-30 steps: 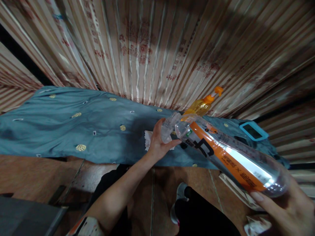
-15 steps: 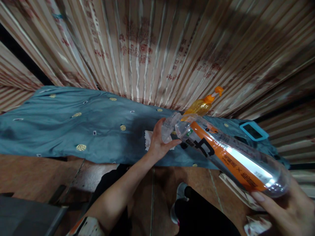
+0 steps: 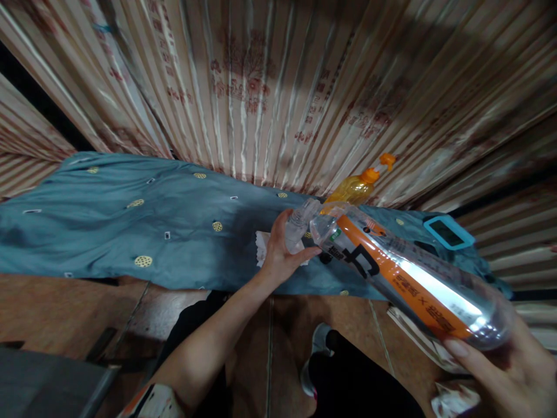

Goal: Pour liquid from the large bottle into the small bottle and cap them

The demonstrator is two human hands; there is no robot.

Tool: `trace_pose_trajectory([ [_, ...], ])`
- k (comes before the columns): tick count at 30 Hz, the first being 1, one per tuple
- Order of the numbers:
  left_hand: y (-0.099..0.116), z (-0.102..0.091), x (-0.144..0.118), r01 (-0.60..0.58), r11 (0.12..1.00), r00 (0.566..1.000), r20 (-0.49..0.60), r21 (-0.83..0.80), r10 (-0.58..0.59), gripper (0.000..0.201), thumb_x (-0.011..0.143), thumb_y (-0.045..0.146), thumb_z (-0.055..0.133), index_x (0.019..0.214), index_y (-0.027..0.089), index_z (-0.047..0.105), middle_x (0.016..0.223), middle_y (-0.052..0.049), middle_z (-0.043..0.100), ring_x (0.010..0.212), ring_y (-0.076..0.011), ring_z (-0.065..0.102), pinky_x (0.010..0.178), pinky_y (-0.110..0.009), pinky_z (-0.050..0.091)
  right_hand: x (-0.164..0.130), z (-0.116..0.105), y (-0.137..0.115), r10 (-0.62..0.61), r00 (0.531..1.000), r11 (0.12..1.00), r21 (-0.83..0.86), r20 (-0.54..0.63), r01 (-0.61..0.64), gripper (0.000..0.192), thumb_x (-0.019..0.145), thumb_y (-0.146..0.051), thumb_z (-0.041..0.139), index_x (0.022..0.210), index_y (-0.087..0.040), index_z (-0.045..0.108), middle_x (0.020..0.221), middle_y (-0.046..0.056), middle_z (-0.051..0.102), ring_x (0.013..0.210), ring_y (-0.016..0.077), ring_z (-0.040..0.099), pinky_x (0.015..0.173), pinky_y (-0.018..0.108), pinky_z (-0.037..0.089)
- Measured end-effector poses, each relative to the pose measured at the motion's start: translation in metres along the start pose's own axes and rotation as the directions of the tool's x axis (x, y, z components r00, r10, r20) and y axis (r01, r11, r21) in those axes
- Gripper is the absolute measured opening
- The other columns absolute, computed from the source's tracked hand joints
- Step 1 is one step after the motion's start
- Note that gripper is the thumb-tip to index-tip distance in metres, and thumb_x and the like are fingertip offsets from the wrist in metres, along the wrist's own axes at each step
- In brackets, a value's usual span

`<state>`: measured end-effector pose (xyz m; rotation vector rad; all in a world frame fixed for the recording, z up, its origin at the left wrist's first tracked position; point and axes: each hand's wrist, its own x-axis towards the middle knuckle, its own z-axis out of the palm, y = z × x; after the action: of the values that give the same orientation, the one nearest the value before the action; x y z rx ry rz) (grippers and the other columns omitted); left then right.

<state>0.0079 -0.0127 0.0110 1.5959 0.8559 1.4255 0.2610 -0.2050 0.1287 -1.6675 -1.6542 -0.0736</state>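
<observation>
My left hand [image 3: 281,252] is closed round a small clear bottle [image 3: 298,226] that stands above a white paper piece [image 3: 261,247]. A large clear plastic bottle [image 3: 404,278] with an orange and silver label lies tilted in my right hand [image 3: 509,371], which grips it near its base. Its neck end points left and down, close against the mouth of the small bottle. Whether liquid passes between the two cannot be made out. Just behind them is a yellow pump bottle [image 3: 354,188] with an orange top. A small black thing [image 3: 325,258] rests below the large bottle's neck.
A blue-green patterned cloth [image 3: 183,244] covers the long narrow table. At its right end lies a light-blue framed device with a dark screen [image 3: 450,232]. Pleated curtains [image 3: 261,87] hang right behind. On the floor at the lower right is a crumpled white bag [image 3: 455,399].
</observation>
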Motion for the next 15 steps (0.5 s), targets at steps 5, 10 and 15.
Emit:
trace_pose_trajectory([
  [5,-0.0007,-0.0004,0.0003,-0.003,1.0,1.0,0.006,0.016,0.003,0.096,0.072,0.065,0.082,0.148,0.024,0.041,0.152,-0.017,0.051,0.142,-0.0378,0.049,0.12,-0.059,0.037,-0.0028,-0.0005,0.0037,0.076,0.997,0.997,0.028,-0.012,-0.076,0.07,0.085,-0.06,0.078,0.144,-0.025,0.062,0.135,0.011,0.063,0.119,0.0308,0.065,0.103,0.039,0.052],
  [10,-0.0011,0.0004,0.0005,-0.01,1.0,1.0,0.001,0.004,0.01,0.096,0.073,0.066,0.082,0.149,0.025,0.04,0.152,-0.017,0.05,0.143,-0.0382,0.048,0.12,-0.061,0.037,-0.002,0.0017,-0.0001,0.079,0.997,0.996,0.032,-0.015,-0.078,0.071,0.085,-0.061,0.077,0.144,-0.024,0.062,0.134,0.01,0.064,0.118,0.0289,0.066,0.102,0.035,0.051],
  [15,0.0,0.0003,-0.0001,0.001,1.0,1.0,0.0,0.013,-0.001,0.096,0.072,0.063,0.083,0.148,0.023,0.041,0.151,-0.017,0.051,0.141,-0.038,0.05,0.119,-0.06,0.038,-0.0008,0.0011,-0.0032,0.049,0.999,0.997,0.059,0.004,-0.05,0.067,0.089,-0.055,0.076,0.146,-0.026,0.06,0.136,0.007,0.063,0.12,0.0225,0.065,0.102,0.024,0.048],
])
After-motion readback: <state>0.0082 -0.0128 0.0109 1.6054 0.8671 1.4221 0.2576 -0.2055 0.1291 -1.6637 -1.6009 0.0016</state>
